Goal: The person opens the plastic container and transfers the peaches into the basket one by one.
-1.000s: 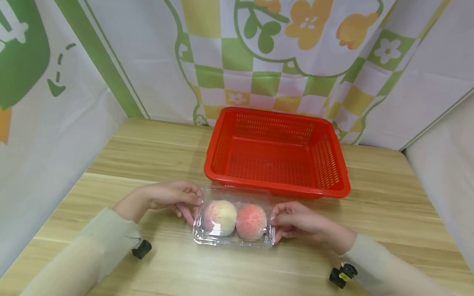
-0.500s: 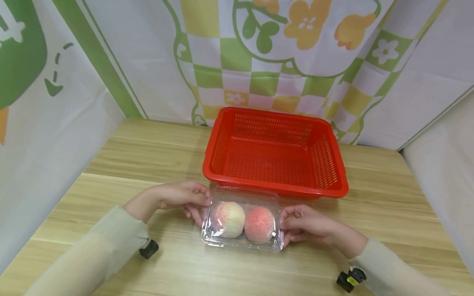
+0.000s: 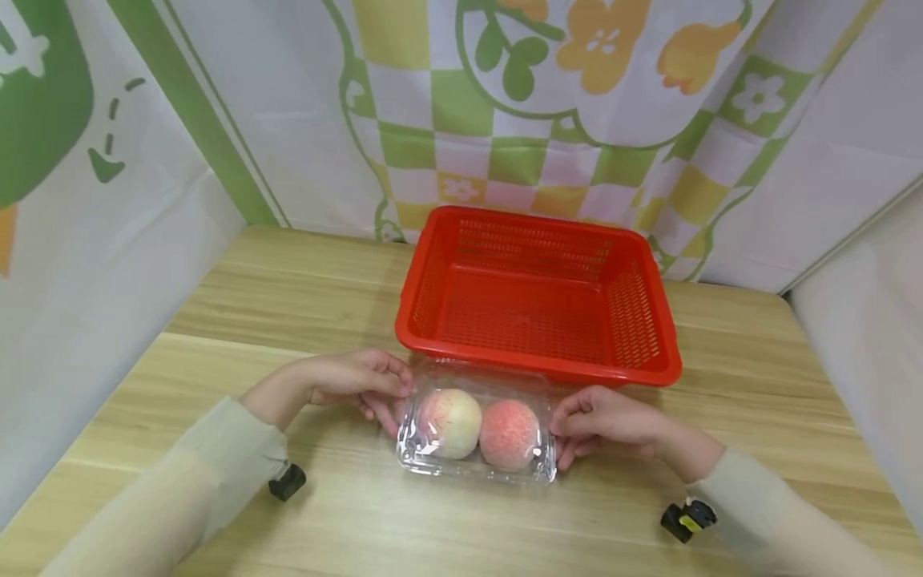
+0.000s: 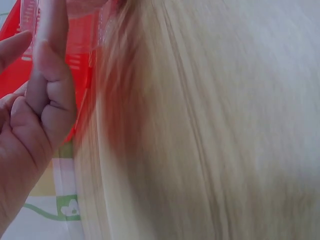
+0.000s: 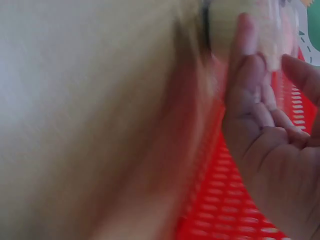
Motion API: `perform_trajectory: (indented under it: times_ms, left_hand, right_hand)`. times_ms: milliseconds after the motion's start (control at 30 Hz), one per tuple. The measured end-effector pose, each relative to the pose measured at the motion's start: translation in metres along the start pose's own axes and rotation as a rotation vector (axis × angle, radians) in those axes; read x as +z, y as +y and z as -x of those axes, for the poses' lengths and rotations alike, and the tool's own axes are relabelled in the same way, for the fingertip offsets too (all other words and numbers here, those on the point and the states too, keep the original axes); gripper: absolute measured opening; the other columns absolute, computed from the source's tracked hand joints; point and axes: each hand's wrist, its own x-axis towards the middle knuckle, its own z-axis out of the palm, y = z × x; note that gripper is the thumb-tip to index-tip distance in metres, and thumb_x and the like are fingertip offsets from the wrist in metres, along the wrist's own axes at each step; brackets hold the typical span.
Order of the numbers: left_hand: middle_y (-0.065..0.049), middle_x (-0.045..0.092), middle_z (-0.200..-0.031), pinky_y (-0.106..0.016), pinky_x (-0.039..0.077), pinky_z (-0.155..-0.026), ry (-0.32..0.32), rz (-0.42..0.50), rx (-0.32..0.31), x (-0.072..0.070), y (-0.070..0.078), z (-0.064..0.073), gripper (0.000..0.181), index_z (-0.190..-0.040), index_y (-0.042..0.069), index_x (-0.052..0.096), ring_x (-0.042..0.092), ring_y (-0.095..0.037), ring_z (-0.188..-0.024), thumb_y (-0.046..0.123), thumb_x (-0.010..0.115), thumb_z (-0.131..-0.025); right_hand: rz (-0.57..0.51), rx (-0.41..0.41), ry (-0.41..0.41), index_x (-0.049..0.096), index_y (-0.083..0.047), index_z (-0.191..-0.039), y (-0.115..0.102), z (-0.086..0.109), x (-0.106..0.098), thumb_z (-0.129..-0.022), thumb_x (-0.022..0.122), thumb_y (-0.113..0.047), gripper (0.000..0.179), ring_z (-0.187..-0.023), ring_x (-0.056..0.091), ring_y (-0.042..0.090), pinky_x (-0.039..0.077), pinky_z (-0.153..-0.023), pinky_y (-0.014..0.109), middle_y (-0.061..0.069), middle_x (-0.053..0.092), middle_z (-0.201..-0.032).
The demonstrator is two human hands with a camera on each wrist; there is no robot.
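Observation:
A lidded, clear plastic box spans the gap between my two hands, in front of the red basket. Inside it sit two peaches side by side: a pale yellow one with a pink blush and a redder one. My left hand grips the box's left end, thumb on top and fingers lower down. The right end is pinched by my right hand. Both wrist views are blurred; the right hand shows there with the box at the top. Whether the box touches the table cannot be told.
Just behind the box stands a red perforated basket with nothing visible inside. It rests on the wood-grain table. A patterned green, yellow and white curtain hangs along the back, with white fabric at the left.
Both hands have shifted to the right together with the box, mostly in the first half second, then slightly farther from me. The peaches stay inside; the basket has not moved.

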Motion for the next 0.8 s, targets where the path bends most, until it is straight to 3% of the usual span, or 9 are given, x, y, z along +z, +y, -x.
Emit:
perform_trajectory:
  times_ms: [133, 300, 433, 533, 667, 800]
  left_hand:
    - [-0.009, 0.078, -0.097, -0.022, 0.053, -0.071, -0.007, -0.026, -0.002, -0.004, 0.001, 0.003, 0.029, -0.126, -0.009, 0.058, 0.080, -0.018, -0.090, 0.010, 0.058, -0.104]
    - [-0.008, 0.078, -0.097, -0.023, 0.053, -0.073, -0.019, -0.054, -0.026, -0.005, 0.001, 0.004, 0.020, -0.118, -0.005, 0.065, 0.079, -0.018, -0.090, 0.008, 0.062, -0.102]
    - [-0.008, 0.078, -0.094, -0.022, 0.052, -0.071, -0.036, -0.058, -0.033, -0.004, 0.000, 0.003, 0.014, -0.111, -0.002, 0.068, 0.079, -0.018, -0.088, 0.007, 0.064, -0.101]
    - [-0.007, 0.078, -0.092, -0.022, 0.052, -0.070, -0.056, -0.060, -0.037, -0.003, -0.001, 0.002, 0.011, -0.107, -0.001, 0.068, 0.079, -0.018, -0.086, 0.005, 0.064, -0.100]
    - [-0.006, 0.078, -0.088, -0.021, 0.050, -0.068, -0.072, -0.064, -0.047, -0.001, -0.004, 0.000, 0.007, -0.103, 0.000, 0.068, 0.079, -0.017, -0.084, 0.004, 0.064, -0.100]
    - [-0.006, 0.079, -0.086, -0.022, 0.050, -0.065, -0.070, -0.068, -0.055, 0.001, -0.005, -0.002, 0.004, -0.101, 0.002, 0.068, 0.079, -0.017, -0.081, 0.004, 0.066, -0.099]
  right_hand:
    - [0.205, -0.022, 0.009, 0.069, 0.010, -0.107, -0.014, 0.005, -0.002, -0.104, 0.059, -0.008, 0.022, -0.082, 0.074, 0.019, 0.061, -0.083, 0.031, 0.009, 0.075, -0.091]
    - [0.575, -0.093, 0.051, 0.072, -0.004, -0.097, -0.033, 0.010, 0.007, -0.103, 0.065, -0.017, 0.017, -0.071, 0.061, 0.010, 0.052, -0.066, 0.026, -0.001, 0.068, -0.081]
    - [0.784, -0.151, 0.129, 0.068, -0.013, -0.085, -0.048, 0.013, 0.020, -0.101, 0.071, -0.022, 0.019, -0.061, 0.047, 0.002, 0.041, -0.057, 0.022, -0.011, 0.054, -0.068]
    - [0.874, -0.198, 0.172, 0.063, -0.016, -0.081, -0.059, 0.012, 0.031, -0.100, 0.074, -0.022, 0.022, -0.059, 0.043, 0.000, 0.037, -0.054, 0.021, -0.012, 0.047, -0.065]
    - [0.931, -0.292, 0.199, 0.064, -0.016, -0.085, -0.071, 0.003, 0.045, -0.098, 0.075, -0.015, 0.017, -0.063, 0.047, -0.001, 0.045, -0.057, 0.021, -0.013, 0.056, -0.071]
    - [0.998, -0.416, 0.223, 0.069, -0.013, -0.094, -0.074, -0.012, 0.062, -0.095, 0.075, -0.008, 0.008, -0.074, 0.059, 0.006, 0.055, -0.069, 0.024, -0.008, 0.066, -0.084]
